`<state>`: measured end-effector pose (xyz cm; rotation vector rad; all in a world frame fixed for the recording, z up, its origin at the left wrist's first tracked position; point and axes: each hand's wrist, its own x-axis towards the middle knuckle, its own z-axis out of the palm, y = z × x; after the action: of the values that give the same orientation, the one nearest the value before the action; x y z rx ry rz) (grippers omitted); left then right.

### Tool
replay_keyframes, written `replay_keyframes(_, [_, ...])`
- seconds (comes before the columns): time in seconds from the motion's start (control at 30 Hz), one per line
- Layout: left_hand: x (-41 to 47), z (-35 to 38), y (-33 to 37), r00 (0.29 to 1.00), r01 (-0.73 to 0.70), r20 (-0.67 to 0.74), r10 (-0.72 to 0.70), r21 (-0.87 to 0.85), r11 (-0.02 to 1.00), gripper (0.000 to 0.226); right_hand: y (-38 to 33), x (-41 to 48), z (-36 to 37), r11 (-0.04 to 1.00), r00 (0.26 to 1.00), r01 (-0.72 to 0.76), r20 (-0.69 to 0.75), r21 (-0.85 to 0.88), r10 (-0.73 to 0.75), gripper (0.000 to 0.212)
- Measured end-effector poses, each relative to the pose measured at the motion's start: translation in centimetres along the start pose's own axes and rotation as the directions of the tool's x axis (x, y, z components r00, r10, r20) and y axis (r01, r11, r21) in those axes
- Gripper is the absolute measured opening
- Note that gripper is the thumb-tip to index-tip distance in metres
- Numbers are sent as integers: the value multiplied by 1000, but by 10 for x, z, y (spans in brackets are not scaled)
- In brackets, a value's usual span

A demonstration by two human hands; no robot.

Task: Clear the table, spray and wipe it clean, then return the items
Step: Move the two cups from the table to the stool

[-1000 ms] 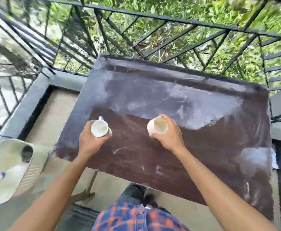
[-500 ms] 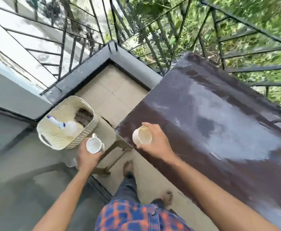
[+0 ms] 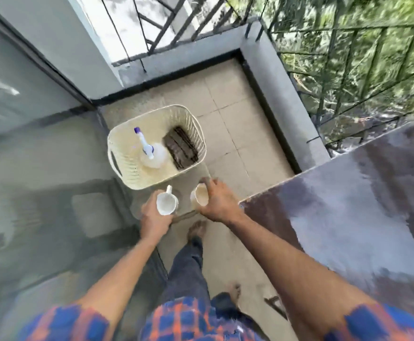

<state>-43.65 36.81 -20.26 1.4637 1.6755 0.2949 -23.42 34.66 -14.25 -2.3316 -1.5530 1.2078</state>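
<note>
My left hand [image 3: 153, 216] grips a white mug [image 3: 166, 203] with its handle pointing away from me. My right hand [image 3: 219, 201] grips a second white cup [image 3: 199, 198]. Both are held over the floor just in front of a cream plastic basket [image 3: 127, 173]. Inside the basket stand a spray bottle [image 3: 149, 152] with a blue-tipped nozzle and a dark brown folded cloth [image 3: 180, 147]. The dark brown table [image 3: 348, 217] lies to my right, its top streaked with pale wet patches.
I stand on a tiled balcony floor [image 3: 228, 124]. A grey parapet [image 3: 282, 102] with black metal railing [image 3: 336, 57] runs behind the basket and table. A glass door [image 3: 29, 168] fills the left side. My bare feet and trouser legs show below the cups.
I have turned left, away from the table. Both hands carried the cups off the tabletop and now hold them near the basket on the floor.
</note>
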Motion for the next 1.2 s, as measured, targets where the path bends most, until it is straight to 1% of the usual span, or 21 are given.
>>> replay_keyframes(0.07, [6,7,-9,1000,24,-4,-24,19,1000,57,-2,19,7,999,999,-30,33,-40,31,62])
replay_keyframes(0.17, [9,16,-16,1000,24,16,-24,17,1000,62,3,39,16,992,987,-121,104,-34,124,71])
replay_keyframes(0.23, [15,21,-21,999,-15,31,14,39,999,64,10,51,23,984,975,-174,132,-28,176,76])
replay_keyframes(0.33, [23,29,-26,996,-84,26,81,113,990,71,17,67,34,978,966,-204,156,-41,208,81])
replay_keyframes(0.43, [26,33,-24,990,-121,-43,134,234,965,73,21,81,44,978,968,-207,138,-32,209,79])
replay_keyframes(0.53, [30,34,-24,988,-102,-81,132,301,948,74,22,93,55,978,969,-202,135,-51,207,77])
replay_keyframes(0.67, [28,34,-27,992,-86,-64,110,300,950,77,22,104,68,979,972,-196,117,-57,201,75])
replay_keyframes(0.87, [29,32,-25,996,-66,-43,84,316,946,80,26,117,82,983,985,-163,49,-83,168,63])
replay_keyframes(1.07, [30,31,-23,995,-85,-29,97,297,951,79,28,126,91,982,990,-130,41,-135,137,68])
replay_keyframes(1.2, [29,30,-25,995,-82,-31,96,298,951,78,25,125,99,990,990,-121,62,-66,125,74])
